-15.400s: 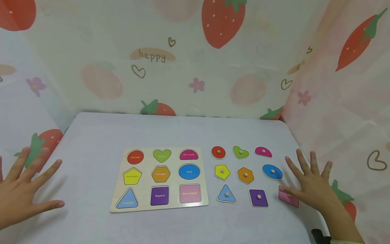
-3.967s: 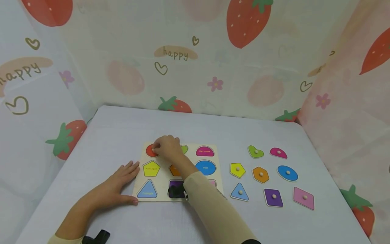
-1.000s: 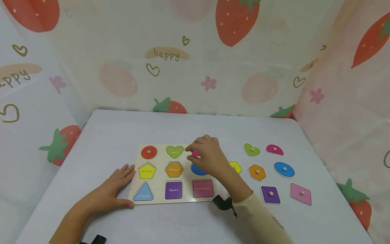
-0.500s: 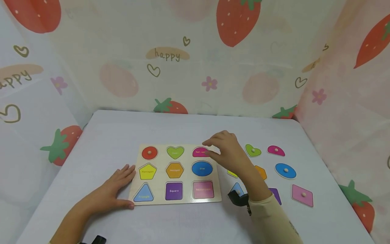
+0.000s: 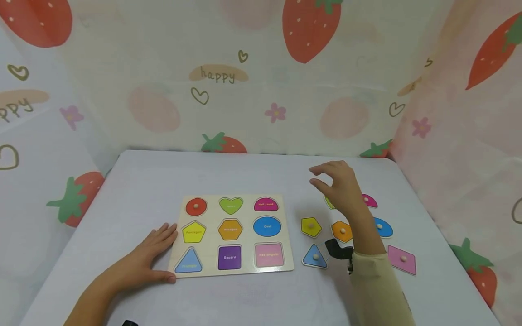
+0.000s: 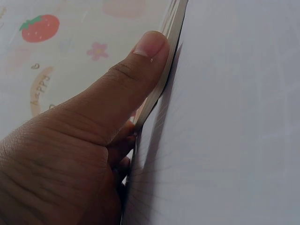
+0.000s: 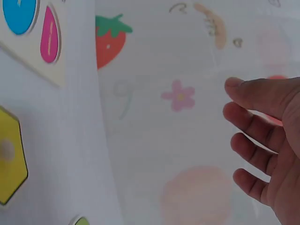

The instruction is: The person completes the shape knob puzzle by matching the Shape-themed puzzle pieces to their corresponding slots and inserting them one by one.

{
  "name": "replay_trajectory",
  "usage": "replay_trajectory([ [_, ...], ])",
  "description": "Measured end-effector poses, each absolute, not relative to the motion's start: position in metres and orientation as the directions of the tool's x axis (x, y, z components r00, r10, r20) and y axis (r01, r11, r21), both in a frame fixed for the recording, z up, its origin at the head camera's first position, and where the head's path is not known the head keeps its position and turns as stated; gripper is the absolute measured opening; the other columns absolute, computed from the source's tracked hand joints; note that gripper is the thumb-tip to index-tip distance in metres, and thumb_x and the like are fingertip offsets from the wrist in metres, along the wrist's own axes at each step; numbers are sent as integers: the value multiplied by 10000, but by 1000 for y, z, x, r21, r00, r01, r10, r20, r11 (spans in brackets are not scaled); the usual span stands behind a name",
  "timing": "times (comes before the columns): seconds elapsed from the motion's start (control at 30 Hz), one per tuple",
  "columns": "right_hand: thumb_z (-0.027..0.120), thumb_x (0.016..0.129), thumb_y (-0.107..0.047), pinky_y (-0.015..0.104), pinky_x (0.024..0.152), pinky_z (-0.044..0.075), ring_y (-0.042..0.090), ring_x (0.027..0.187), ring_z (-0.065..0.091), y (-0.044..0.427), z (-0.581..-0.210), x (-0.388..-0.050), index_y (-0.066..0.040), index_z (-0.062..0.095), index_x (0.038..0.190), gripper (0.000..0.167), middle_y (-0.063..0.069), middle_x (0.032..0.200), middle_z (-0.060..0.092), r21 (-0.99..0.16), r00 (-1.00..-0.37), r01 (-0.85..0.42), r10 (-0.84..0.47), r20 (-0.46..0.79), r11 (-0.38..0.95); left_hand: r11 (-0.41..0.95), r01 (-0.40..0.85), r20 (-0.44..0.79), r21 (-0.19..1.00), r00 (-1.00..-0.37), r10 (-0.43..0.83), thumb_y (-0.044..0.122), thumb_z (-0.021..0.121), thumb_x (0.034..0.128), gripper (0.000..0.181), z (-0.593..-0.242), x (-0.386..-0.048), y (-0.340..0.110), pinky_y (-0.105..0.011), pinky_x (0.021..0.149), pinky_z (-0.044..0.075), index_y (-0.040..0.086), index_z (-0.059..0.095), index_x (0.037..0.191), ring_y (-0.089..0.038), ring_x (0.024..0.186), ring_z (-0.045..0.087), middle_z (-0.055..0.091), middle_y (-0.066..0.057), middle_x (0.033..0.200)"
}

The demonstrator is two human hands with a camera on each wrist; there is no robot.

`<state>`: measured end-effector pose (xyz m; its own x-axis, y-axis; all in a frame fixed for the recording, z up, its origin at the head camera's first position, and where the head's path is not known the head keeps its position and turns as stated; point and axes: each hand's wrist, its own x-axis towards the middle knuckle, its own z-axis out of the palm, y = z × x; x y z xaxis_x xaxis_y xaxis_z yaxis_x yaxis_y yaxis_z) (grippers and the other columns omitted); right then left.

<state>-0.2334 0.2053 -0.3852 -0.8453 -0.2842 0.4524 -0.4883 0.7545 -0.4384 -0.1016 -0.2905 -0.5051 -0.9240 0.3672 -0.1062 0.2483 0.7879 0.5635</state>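
A wooden shape-puzzle board (image 5: 249,269) lies on the table, its red circle piece (image 5: 196,207) seated with knob up. My left hand (image 5: 144,260) rests at the board's left edge, thumb by the near corner; in the left wrist view the thumb (image 6: 136,70) touches the board's side. My right hand (image 5: 338,185) hovers above the loose green heart piece (image 5: 329,203), thumb and fingers apart with nothing between them. The right wrist view shows those fingers (image 7: 251,150) bent and apart. My forearm partly hides the orange hexagon piece (image 5: 339,230) and covers the purple square piece.
Other loose knobbed pieces lie right of the board: a yellow pentagon (image 5: 311,227), a blue triangle (image 5: 314,257), a blue oval (image 5: 384,227), a magenta half round (image 5: 370,201) and a pink rectangle (image 5: 401,260). A strawberry-print curtain (image 5: 244,104) stands behind the table.
The red circle piece went from the table into its place on the board. My right hand let go and moved right, above the loose pieces; my left hand came to the board's edge.
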Motion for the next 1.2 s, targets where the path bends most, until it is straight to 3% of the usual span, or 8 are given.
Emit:
replay_trajectory([
  [0.27,698,986,-205,499,922,464,325,1080,563,240,-408,-251,-66,752,1183,247,135,1089,732,-557,-926,-288,-80,368,779,777,281,-83,564,-917,391,709,815,673,1207,-506,-103,-291,0,1108,-118,112,338,1607,-333,1590,101,237,-47,1706],
  [0.63,656,1016,-256,546,989,501,374,1153,556,263,-434,-260,-56,706,1257,316,177,1171,703,-600,-982,-68,51,180,797,783,286,-80,553,-917,391,720,808,669,1207,-506,-103,-291,-5,1111,-125,115,344,1605,-335,1588,111,250,-49,1702],
  [0.77,646,1023,-277,491,975,526,352,1139,537,267,-443,-261,-75,695,1269,322,164,1193,683,-612,-994,16,81,79,791,783,274,-89,559,-918,385,717,807,672,1201,-505,-103,-290,-3,1104,-125,131,338,1610,-335,1590,106,243,-39,1705],
  [0.97,658,1017,-290,363,840,519,306,1062,516,271,-453,-264,-96,695,1264,317,145,1170,640,-628,-994,102,103,-35,771,781,275,-88,561,-918,386,713,810,673,1199,-505,-103,-290,-3,1105,-127,130,339,1609,-338,1589,107,244,-41,1705],
  [1.2,680,1001,-274,402,887,526,316,1042,539,276,-460,-266,-66,700,1236,314,165,1160,641,-630,-992,122,84,-91,767,782,272,-86,560,-920,381,718,808,671,1202,-507,-103,-291,-2,1102,-125,140,335,1612,-331,1590,102,239,-31,1707],
])
